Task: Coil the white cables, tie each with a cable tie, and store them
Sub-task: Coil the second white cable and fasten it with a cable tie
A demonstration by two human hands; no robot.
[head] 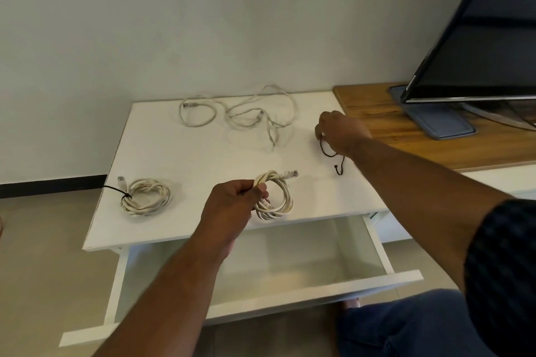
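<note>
An open drawer, seemingly bare inside, is seen at the bottom centre of the frame, beneath the front edge of the white bench. Just above it, a coiled white cable is pinched at its left side by the fingers of the left hand, the forearm stretched up from the lower left. The coil is judged light and springy; it is likely to unwind if released, so it is best gripped where the loops bunch together. At the right of the bench, the right hand is reached forward with its fingers closed on black cable ties, whose tails hang below the palm. At the left of the bench a tied coil is lying, already bound with a black tie. At the upper centre, loose white cables are still sprawled uncoiled against the wall. A dark monitor is standing on a wooden top at the upper right.
</note>
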